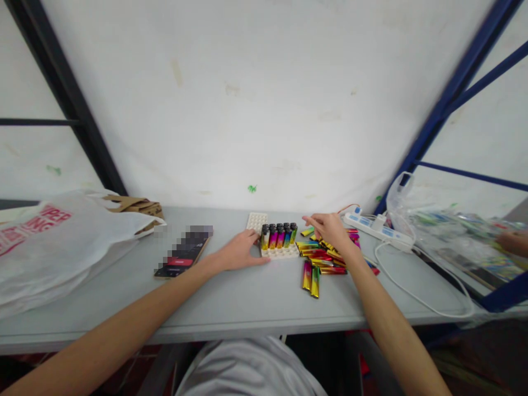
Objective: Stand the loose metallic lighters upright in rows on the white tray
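Lighters (280, 237) with black tops and shiny coloured bodies stand upright in rows on a white knobbed tray (284, 253). My left hand (241, 250) is at the tray's left end, thumb at the front corner and fingertips beside the end lighter. Right of the tray lies a loose pile of metallic lighter bodies (319, 256), yellow, red and pink; no black tops show on them. Over the pile's back part is my right hand (328, 228), one finger pointing left and the others curled. Whatever is under those fingers is hidden.
A second white knobbed tray (257, 220) lies behind. A phone (185, 254), partly pixelated, and a white plastic bag (74, 236) are at left. At right are a power strip (381, 231) and a looping white cable (424, 303). Another person's hand (513, 242) shows beyond the blue frame.
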Motion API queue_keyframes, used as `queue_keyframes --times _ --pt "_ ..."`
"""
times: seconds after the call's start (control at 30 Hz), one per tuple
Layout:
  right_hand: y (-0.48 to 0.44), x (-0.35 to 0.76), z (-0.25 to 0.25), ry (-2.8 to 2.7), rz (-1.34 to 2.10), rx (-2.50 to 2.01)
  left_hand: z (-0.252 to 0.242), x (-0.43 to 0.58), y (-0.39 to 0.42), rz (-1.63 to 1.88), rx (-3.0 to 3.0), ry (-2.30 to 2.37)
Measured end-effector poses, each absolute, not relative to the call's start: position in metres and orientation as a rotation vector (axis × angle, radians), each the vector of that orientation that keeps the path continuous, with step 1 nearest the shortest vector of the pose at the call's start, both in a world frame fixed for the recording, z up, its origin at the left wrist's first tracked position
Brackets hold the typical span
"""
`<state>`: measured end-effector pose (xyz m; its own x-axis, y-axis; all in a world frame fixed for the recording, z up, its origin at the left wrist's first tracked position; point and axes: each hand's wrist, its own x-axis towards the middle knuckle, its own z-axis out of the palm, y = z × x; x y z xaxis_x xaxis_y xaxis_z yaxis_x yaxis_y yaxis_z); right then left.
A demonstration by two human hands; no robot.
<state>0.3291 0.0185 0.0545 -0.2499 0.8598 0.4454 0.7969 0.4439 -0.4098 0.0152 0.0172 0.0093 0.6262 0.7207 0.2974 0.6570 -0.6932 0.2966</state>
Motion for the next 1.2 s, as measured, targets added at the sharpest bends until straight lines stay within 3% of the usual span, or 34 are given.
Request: queue_keyframes --times 0.23,0.47,0.57,1.2 --pt "0.031 0.35 0.048 -2.02 -0.113 -1.653 0.007 0.014 0.019 0.642 2.691 1.123" --pt "0.04 0.365 0.034 -2.443 0.427 -1.275 0.007 0.015 0.019 0.633 2.676 1.126" --pt "0.043 0.367 0.03 -2.491 0.506 -1.232 0.006 0.015 0.02 0.625 2.683 1.123" --pt "0.031 0.343 0.041 -2.136 0.309 -1.307 0.006 0.014 0.02 0.647 2.676 1.125"
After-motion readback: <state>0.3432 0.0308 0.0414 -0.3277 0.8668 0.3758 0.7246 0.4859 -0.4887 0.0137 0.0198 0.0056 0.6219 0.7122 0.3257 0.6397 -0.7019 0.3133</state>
